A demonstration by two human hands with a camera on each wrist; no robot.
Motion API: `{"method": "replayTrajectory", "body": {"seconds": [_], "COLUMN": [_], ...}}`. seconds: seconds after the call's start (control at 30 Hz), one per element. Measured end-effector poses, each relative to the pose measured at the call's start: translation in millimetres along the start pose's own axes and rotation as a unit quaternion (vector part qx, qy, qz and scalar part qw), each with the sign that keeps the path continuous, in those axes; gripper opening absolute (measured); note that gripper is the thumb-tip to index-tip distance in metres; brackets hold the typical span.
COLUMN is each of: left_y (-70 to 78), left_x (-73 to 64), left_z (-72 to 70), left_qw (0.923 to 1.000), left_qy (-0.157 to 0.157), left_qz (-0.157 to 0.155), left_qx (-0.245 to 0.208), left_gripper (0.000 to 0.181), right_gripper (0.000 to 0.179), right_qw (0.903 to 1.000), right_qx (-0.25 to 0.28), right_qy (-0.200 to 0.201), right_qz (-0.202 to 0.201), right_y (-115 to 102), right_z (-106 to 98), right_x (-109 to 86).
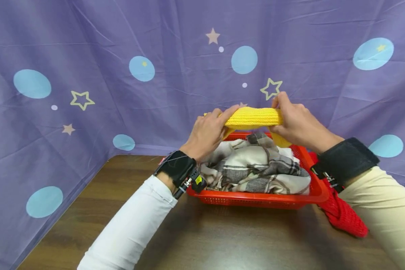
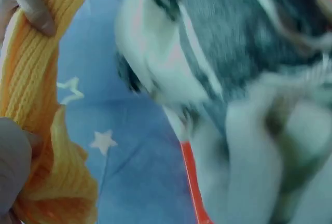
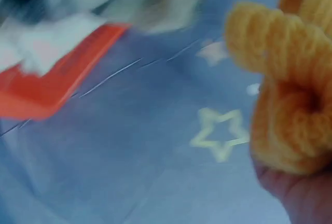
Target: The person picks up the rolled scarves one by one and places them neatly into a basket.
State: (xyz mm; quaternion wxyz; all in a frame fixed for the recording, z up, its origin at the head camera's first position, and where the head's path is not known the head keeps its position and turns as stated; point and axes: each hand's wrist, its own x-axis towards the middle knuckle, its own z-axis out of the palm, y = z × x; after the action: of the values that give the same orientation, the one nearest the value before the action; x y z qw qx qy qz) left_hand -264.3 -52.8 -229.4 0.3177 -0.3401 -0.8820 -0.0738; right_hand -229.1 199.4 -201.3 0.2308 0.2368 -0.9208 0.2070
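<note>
A yellow ribbed knit piece (image 1: pixel 253 117), perhaps a scarf or hat, is held up between both hands above a red basket (image 1: pixel 256 198). My left hand (image 1: pixel 207 131) grips its left end, and my right hand (image 1: pixel 298 122) pinches its right end between thumb and fingers. In the left wrist view the yellow knit (image 2: pixel 31 73) hangs in a loose fold below the grip. The right wrist view shows its bunched, rolled end (image 3: pixel 295 89) at the right hand. A grey, white and brown plaid cloth (image 1: pixel 253 161) with fringe fills the basket beneath.
A red knit item (image 1: pixel 344 213) lies on the wooden table (image 1: pixel 222 240) to the right of the basket, partly behind the right sleeve. White fabric (image 1: pixel 288 153) shows at the basket's right side. A purple curtain (image 1: pixel 175 33) with stars and dots hangs behind the table.
</note>
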Motion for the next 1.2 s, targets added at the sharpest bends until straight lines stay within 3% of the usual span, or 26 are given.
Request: {"method": "replayTrajectory", "body": {"seconds": [0.17,0.37,0.53,0.63,0.73,0.87,0.97,1.03,1.1,1.2], "left_y": [-3.2,1.1,5.2,8.1,9.3,9.0,7.5,7.9,8.5,10.3], "left_x": [12.7,21.4,27.4,31.2,34.1,35.5,33.9,32.7,30.4,25.3], "left_z": [12.0,30.2,43.3,48.6,52.6,58.0,60.5,59.0,55.7,46.9], "left_qw": [0.9962,0.9824,0.9687,0.9604,0.9545,0.957,0.9617,0.9591,0.9506,0.9228], "left_qy": [-0.069,-0.116,-0.182,-0.227,-0.247,-0.24,-0.232,-0.246,-0.276,-0.345], "left_qz": [-0.027,-0.068,-0.094,-0.106,-0.132,-0.146,-0.136,-0.135,-0.141,-0.169], "left_qx": [0.044,0.13,0.14,0.122,0.102,0.074,0.054,0.033,0.014,-0.025], "left_gripper": [0.041,0.03,0.035,0.041,0.042,0.033,0.03,0.029,0.029,0.032], "right_gripper": [0.037,0.027,0.024,0.02,0.014,0.016,0.017,0.017,0.026,0.046], "right_qw": [0.9991,0.997,0.9885,0.9832,0.9837,0.9862,0.984,0.9793,0.9728,0.9634], "right_qx": [-0.03,-0.068,-0.13,-0.156,-0.149,-0.123,-0.107,-0.099,-0.083,-0.058], "right_qy": [0.019,-0.024,-0.037,-0.039,-0.046,-0.067,-0.11,-0.152,-0.197,-0.249], "right_qz": [-0.021,0.028,0.067,0.087,0.09,0.088,0.091,0.09,0.09,0.08], "right_y": [28.4,41.9,42.0,42.1,41.7,42.2,42.3,42.9,43.0,44.7], "right_z": [18.1,37.8,51.8,59.1,64.3,69.2,71.4,70.4,68.5,65.0], "right_x": [5.6,13.6,15.5,14.7,14.0,14.9,16.4,15.9,14.6,11.0]}}
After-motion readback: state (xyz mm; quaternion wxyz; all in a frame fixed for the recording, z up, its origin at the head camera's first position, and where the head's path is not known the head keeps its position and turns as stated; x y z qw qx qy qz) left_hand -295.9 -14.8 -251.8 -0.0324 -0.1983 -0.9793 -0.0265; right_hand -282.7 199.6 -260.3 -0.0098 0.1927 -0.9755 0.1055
